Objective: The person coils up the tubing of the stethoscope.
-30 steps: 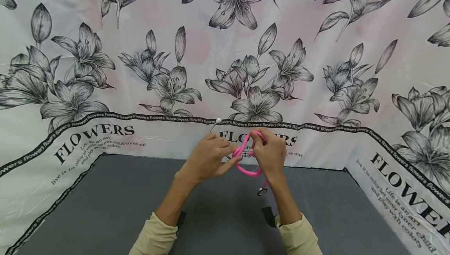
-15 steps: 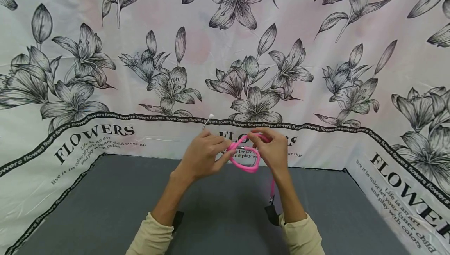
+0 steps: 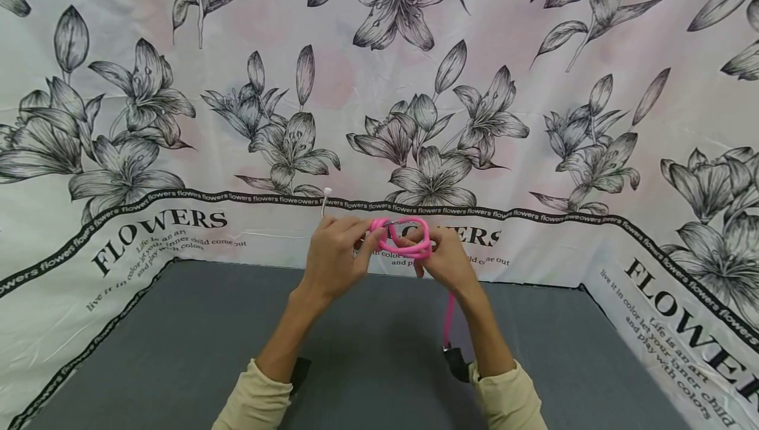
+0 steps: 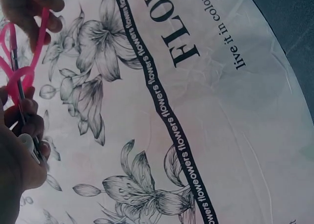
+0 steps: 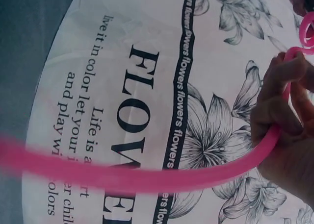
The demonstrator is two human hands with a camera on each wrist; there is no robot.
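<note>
A pink stethoscope [image 3: 428,240] is held up between both hands above the table, its tubing looped and wrapped. My left hand [image 3: 333,255] grips the wrapped tubing and the metal ear tubes at the left. A white ear tip [image 3: 327,191] sticks up above that hand; in the left wrist view a pale ear tip [image 4: 27,143] shows among the fingers. My right hand [image 3: 455,260] pinches the right side of the loop. From it the pink tubing [image 5: 147,180] hangs down, its metal end overlapping the black wrist strap in the head view.
The dark grey table [image 3: 379,364] lies below the hands. Behind it and along both sides hangs a white flower-printed cloth [image 3: 267,153] with a black lettered band. A black strap [image 3: 456,364] is on the right wrist.
Both hands have shifted a little left. The left hand has turned, carrying the ear tip left. The loop has flattened and risen, and the right fingers have moved to its lower right side.
</note>
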